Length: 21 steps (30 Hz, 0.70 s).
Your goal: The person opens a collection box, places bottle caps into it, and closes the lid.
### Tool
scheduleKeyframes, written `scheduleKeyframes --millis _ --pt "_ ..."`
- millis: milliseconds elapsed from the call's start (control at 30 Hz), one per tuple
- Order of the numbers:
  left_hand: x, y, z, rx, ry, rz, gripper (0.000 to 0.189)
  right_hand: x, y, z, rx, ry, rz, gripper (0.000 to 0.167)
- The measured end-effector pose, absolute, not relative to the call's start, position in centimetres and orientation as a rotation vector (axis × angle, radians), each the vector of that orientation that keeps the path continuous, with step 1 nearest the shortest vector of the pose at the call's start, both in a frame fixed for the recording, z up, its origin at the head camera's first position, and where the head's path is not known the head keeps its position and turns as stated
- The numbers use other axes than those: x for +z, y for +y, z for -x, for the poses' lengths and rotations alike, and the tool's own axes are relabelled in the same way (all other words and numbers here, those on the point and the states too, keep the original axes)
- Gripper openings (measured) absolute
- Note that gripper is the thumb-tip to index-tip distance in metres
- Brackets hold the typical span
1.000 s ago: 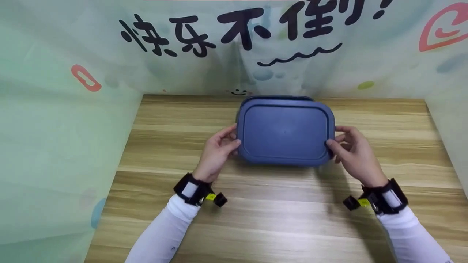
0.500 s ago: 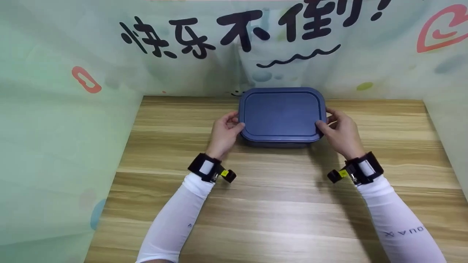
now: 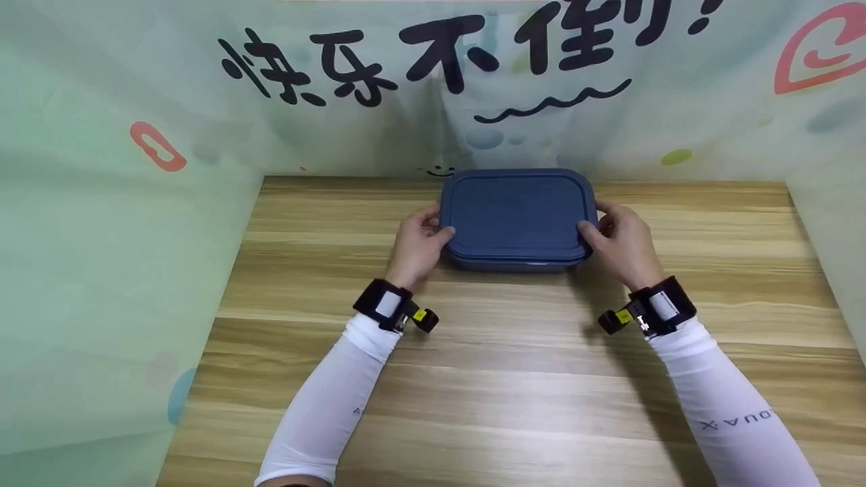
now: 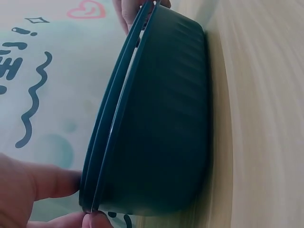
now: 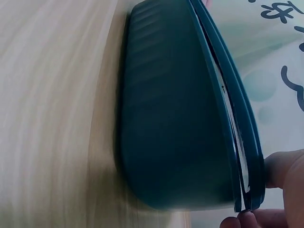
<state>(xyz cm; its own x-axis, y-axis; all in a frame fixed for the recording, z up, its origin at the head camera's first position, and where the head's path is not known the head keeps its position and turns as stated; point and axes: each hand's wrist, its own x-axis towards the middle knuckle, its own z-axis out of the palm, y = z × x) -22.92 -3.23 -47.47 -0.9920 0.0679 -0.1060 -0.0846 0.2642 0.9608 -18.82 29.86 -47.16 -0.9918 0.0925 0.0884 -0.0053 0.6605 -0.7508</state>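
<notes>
A dark blue rectangular lid (image 3: 517, 213) with rounded corners lies over a box (image 3: 514, 266) of the same colour near the table's back edge. In the right wrist view a narrow gap shows between the lid (image 5: 237, 104) and the rim of the box (image 5: 175, 109). My left hand (image 3: 417, 247) pinches the lid's left side, its thumb on top and fingers at the edge. On the opposite side my right hand (image 3: 624, 245) pinches the lid the same way. What the box holds is hidden.
The wood-grain table (image 3: 500, 385) runs toward me in front of the box. Close behind it hangs a pale green printed cloth (image 3: 379, 135), with another cloth wall (image 3: 122, 270) on the left. Each wrist wears a black strap (image 3: 384, 304) with a small camera.
The lid has moved back from in front of the box and down over it, shifting slightly left. Both hands have moved with it and keep hold of its sides.
</notes>
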Motion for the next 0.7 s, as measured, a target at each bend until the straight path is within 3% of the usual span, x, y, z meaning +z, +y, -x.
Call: scheduleKeyframes --millis 700 --pt "-47.98 -3.36 22.73 1.854 2.38 -0.042 0.053 -47.92 29.8 18.5 1.237 -2.762 0.074 0.051"
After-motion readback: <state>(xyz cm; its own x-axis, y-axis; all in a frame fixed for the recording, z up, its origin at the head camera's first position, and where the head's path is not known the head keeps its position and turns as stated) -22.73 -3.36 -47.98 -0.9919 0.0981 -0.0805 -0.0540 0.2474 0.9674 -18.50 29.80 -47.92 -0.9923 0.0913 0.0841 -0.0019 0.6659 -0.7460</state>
